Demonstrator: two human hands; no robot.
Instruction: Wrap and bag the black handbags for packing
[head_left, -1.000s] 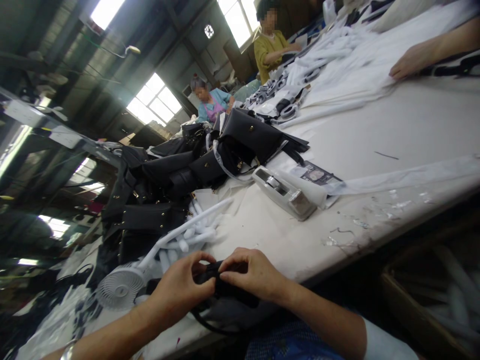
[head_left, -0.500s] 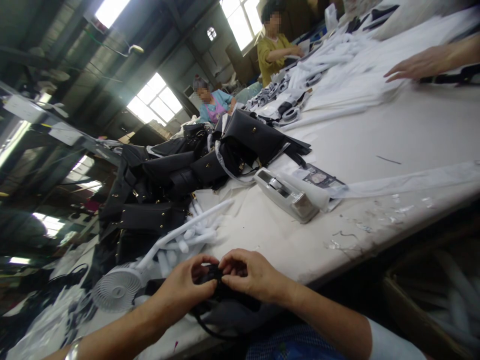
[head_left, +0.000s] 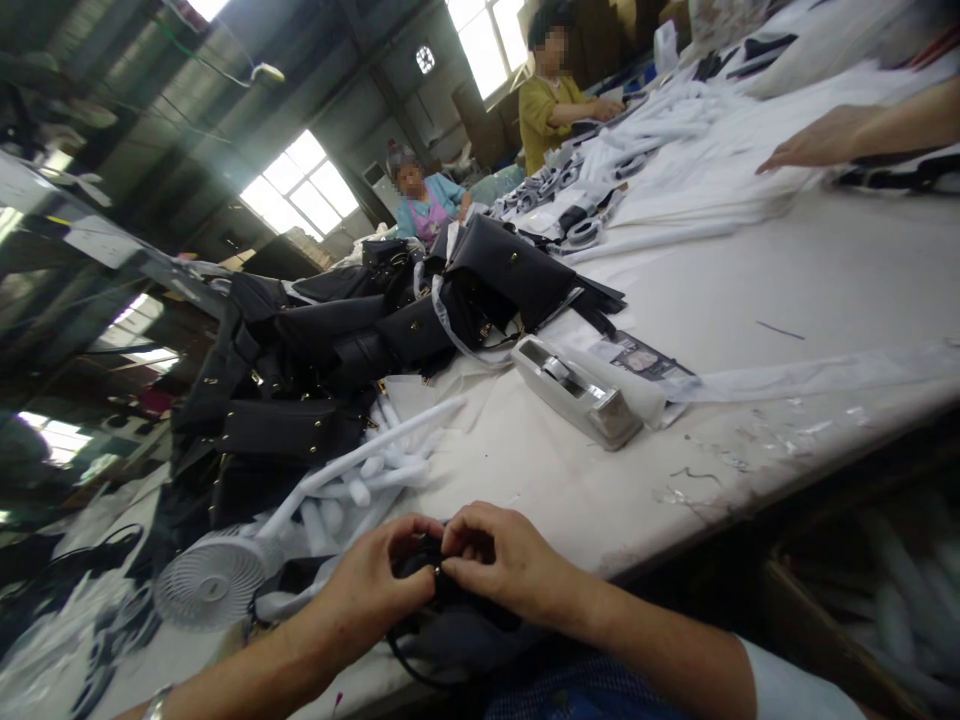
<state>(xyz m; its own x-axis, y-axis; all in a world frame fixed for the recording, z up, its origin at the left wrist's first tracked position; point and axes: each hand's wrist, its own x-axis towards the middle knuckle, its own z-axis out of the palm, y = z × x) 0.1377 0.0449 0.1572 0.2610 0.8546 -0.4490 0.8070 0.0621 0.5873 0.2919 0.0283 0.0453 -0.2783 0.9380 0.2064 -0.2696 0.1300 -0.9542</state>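
Note:
Both of my hands meet at the table's near edge, over a black bag (head_left: 480, 612) that is mostly hidden and dark. My left hand (head_left: 386, 572) pinches its upper part between thumb and fingers. Beside it, touching or nearly so, my right hand (head_left: 506, 560) pinches the same part. A small shiny metal spot shows between the two thumbs. Below my left hand a thin black cord or strap loops down. Which exact part the fingertips grip cannot be made out.
Black bags (head_left: 300, 430) are heaped at the left, with white padding rolls (head_left: 360, 478) in front. A white fan (head_left: 214, 580) stands left of my forearm. Ahead is a tape dispenser (head_left: 574, 390). Another person's hand (head_left: 829, 138) rests far right; two people work at the back.
My hands stay pinched together on the black bag, with the fingers shifted slightly and the metal spot now visible. The view has turned a little. The other person's hand at right has changed pose.

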